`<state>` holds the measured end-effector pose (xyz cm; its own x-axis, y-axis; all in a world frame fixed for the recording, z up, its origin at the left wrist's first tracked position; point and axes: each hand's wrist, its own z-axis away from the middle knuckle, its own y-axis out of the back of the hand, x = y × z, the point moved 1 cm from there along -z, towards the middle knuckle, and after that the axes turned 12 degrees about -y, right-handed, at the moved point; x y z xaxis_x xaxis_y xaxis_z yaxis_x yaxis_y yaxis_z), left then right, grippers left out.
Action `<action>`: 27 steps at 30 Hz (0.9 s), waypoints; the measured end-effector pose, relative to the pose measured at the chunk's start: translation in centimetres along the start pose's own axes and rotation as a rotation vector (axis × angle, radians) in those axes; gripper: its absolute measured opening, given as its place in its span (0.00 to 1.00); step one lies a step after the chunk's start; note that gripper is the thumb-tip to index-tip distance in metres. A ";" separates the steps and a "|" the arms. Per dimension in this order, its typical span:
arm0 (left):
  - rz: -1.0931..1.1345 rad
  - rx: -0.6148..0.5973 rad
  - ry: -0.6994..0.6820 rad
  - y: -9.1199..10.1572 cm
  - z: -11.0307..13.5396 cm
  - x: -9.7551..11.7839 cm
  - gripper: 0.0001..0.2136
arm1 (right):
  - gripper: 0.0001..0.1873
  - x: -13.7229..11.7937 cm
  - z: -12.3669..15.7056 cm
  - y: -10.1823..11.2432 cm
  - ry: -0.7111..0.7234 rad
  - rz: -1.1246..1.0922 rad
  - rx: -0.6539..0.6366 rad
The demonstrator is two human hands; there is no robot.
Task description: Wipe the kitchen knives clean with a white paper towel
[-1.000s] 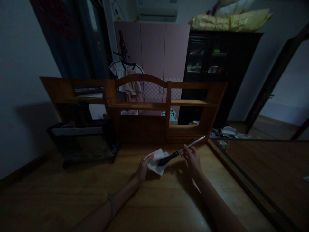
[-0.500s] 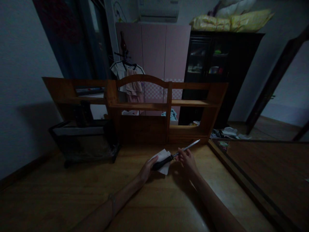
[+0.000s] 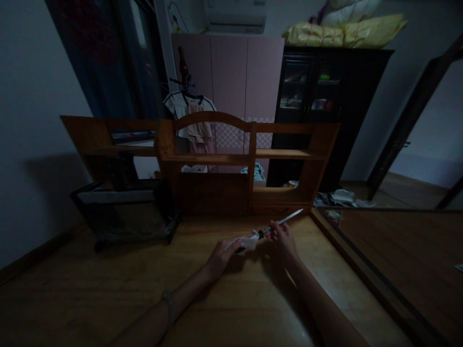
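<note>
in front of the wooden shelf unit, a long-shafted screwdriver is held just above the pale wooden tabletop, its tip toward the unit's lower right corner. the left hand has its fingers closed around a white tissue wrapped over most of the dark handle; the right hand pinches the metal shaft between thumb and fingertips, near the collar. the unit's lower right compartment sits above a closed drawer; a small round packet shows through it, whether inside or behind i cannot tell. behind the unit, through its openings, a white bin holds crumpled teal cloth. behind the unit stands a pink wardrobe, doors shut, and right of that, still behind the unit, a dark glass-fronted cabinet with stacked things, a green item and a red one on its shelves, too dim to name. before the unit's left end stands a black-framed box, its contents unclear
</note>
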<state>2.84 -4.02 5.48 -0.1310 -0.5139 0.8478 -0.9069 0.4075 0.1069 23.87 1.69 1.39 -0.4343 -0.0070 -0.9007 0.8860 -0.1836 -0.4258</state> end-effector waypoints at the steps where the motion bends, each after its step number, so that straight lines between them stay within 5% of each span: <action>1: 0.027 0.018 0.000 -0.1 0.0 0.0 0.19 | 0.17 -0.1 0.0 0.0 0.011 -0.007 0.002; 8: 0.107 0.217 0.071 0.2 0.3 -1.4 0.15 | 0.17 -0.6 0.0 0.3 0.019 -0.037 0.049; 17: 0.308 0.618 0.299 1.5 0.6 -5.4 0.13 | 0.17 -0.9 -0.8 1.2 0.045 -0.070 0.143; 27: 0.415 0.579 0.255 1.5 -0.1 -4.7 0.18 | 0.17 -0.9 -1.2 1.7 0.061 -0.122 0.189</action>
<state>2.10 -0.92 1.71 -0.4742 -0.1853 0.8607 -0.8783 0.0317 -0.4770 25.98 2.56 1.35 -0.5210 0.0853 -0.8493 0.7788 -0.3598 -0.5138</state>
